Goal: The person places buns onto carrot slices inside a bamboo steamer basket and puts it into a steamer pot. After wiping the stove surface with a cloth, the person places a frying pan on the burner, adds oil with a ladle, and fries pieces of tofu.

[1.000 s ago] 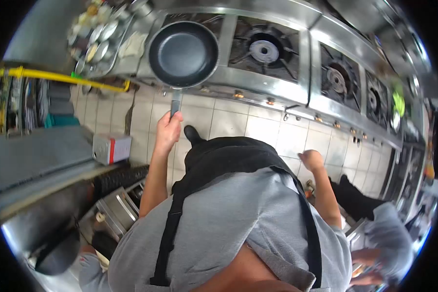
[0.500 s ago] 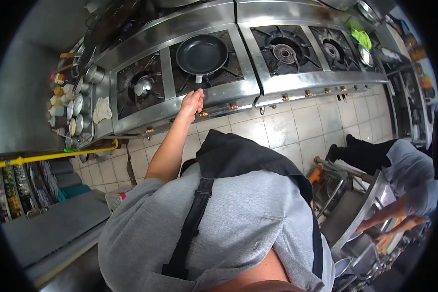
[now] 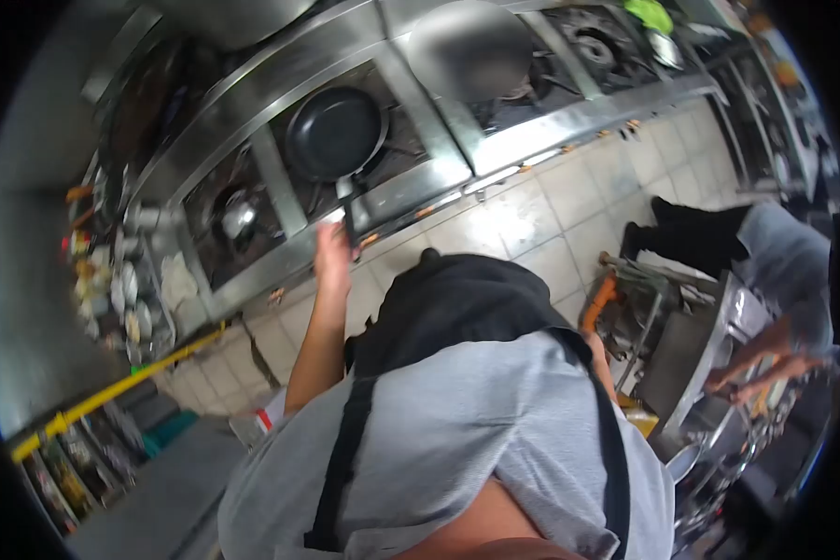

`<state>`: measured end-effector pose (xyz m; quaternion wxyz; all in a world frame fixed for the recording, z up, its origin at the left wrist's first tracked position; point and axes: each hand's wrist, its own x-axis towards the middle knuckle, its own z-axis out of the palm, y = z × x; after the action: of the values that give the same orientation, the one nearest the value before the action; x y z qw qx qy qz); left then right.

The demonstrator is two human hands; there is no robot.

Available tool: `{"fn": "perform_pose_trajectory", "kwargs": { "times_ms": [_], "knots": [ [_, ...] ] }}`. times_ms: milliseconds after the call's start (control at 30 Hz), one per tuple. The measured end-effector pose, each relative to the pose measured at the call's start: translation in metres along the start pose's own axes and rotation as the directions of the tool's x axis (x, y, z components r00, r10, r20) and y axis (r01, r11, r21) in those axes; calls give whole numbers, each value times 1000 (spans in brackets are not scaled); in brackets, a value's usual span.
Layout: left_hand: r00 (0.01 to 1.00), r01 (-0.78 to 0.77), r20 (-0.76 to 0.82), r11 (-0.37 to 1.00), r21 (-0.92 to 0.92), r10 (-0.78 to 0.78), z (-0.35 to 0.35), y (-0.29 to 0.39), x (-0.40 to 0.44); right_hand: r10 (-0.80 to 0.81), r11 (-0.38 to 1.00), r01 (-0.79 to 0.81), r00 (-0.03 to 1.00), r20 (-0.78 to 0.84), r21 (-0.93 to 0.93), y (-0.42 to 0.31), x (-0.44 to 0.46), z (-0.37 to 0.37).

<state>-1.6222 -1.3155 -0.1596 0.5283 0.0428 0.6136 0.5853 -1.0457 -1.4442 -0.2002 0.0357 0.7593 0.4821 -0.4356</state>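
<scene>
A black frying pan [image 3: 336,135] sits on a burner of the steel stove, its handle [image 3: 347,210] pointing toward me past the front edge. Beside the end of that handle is my left hand [image 3: 332,250], blurred, with the fingers looking stretched out and not wrapped round the handle. Only a sliver of my right hand [image 3: 595,347] shows at the right edge of my black apron [image 3: 476,299]; its fingers are hidden.
A metal ladle or bowl [image 3: 239,219] rests on the left burner. Containers and a white cloth [image 3: 178,282] stand further left. A yellow pipe [image 3: 126,383] runs below. Another person [image 3: 784,271] works at a steel counter on the right. A blurred grey patch covers one burner.
My left hand has drawn back from the pan handle, its fingers loosened. The pan appears tilted and turned, its handle now more visible. My view has rotated, and part of my right hand has appeared.
</scene>
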Motion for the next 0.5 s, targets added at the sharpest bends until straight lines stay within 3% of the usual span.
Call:
{"fn": "perform_pose_trajectory", "kwargs": {
  "times_ms": [33,67,100,133,167,233,367,433,467,500],
  "knots": [
    [996,-91,-13,996,-25,90,-37,-30,14,-28,1000,28,999,-25,-5,-27,-1,-17],
    [987,-30,-152,983,179,57,-20,-18,-20,15,1000,-15,1000,-13,12,-37,10,-22],
    [999,-38,-23,961,275,46,-68,-50,1,51,998,-51,999,3,33,-44,20,-26],
    [998,65,-29,860,505,-59,-92,-64,3,21,1000,-21,1000,-11,0,-55,27,-32],
    [982,35,130,810,586,-137,-106,-75,-2,-12,999,12,1000,-21,-35,-65,34,-38],
    [970,56,94,582,812,-224,-83,-86,-21,-17,998,17,1000,10,-64,-77,49,-51],
    [918,-96,192,275,957,-347,-52,-122,-27,-87,994,85,996,-32,-66,-70,66,-75],
    [898,-148,207,177,973,-387,-38,-134,-23,-5,998,6,1000,13,-70,-47,76,-86],
    [890,-172,213,136,976,-402,-27,-139,-20,-14,998,11,999,-50,-64,-29,81,-90],
    [883,-195,219,99,976,-415,-13,-145,-16,47,998,-46,998,29,-36,-15,85,-100]
  ]
}}
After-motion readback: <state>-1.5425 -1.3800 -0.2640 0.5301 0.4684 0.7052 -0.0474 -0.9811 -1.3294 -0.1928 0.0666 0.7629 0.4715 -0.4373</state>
